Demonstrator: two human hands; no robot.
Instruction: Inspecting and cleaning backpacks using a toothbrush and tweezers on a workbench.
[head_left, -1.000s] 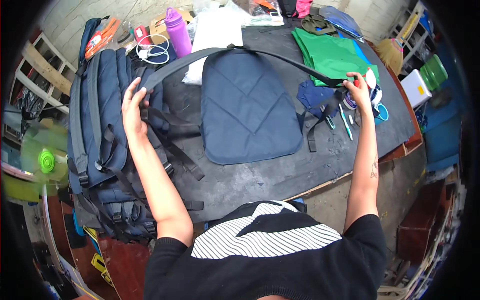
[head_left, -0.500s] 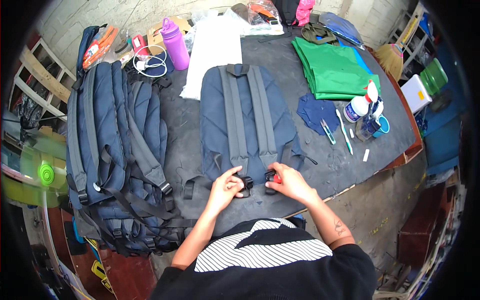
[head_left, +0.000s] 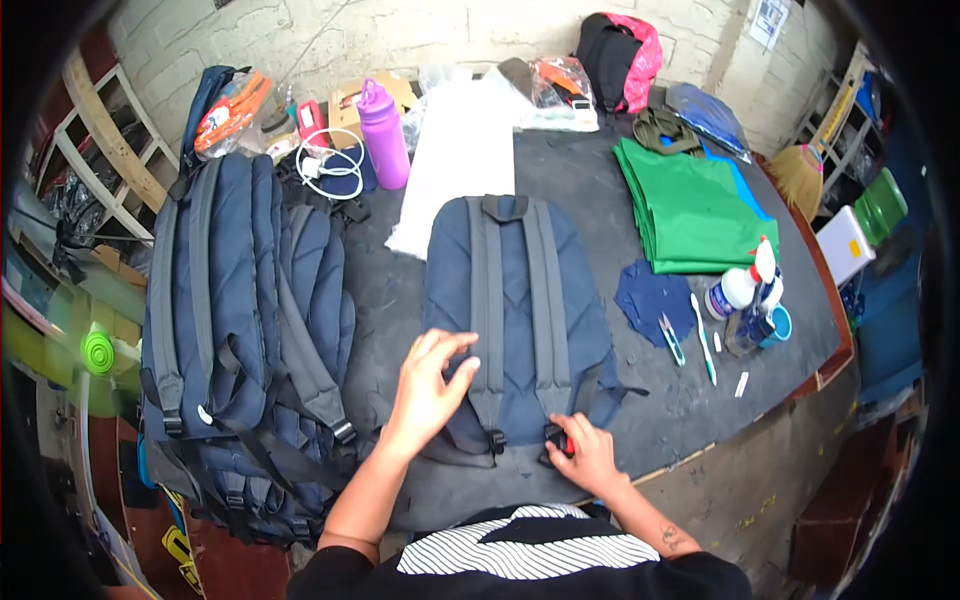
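A dark blue backpack (head_left: pixel 515 300) lies on the table in front of me, its two grey shoulder straps (head_left: pixel 545 330) facing up. Over its lower left side hovers my left hand (head_left: pixel 428 390), thumb and fingers apart and nothing between them. My right hand (head_left: pixel 588 455) is closed at the bottom of the right strap, beside a black strap buckle (head_left: pixel 555 437). A small red object (head_left: pixel 569 444) shows between its fingers; its kind is unclear. The left strap's black buckle (head_left: pixel 496 440) rests free at the bag's lower edge.
Several similar backpacks (head_left: pixel 215 290) are piled at the left. A purple bottle (head_left: pixel 382 140) and white sheet material (head_left: pixel 460 150) are behind. Folded green fabric (head_left: pixel 690 215), a spray bottle (head_left: pixel 735 290), thread snips (head_left: pixel 671 340), a toothbrush (head_left: pixel 704 340) and a blue cup (head_left: pixel 779 327) lie right.
My left hand has let go of the left strap's buckle and lifted up and left, its fingers opening. My right hand stays at the right buckle. The view has tilted upward.
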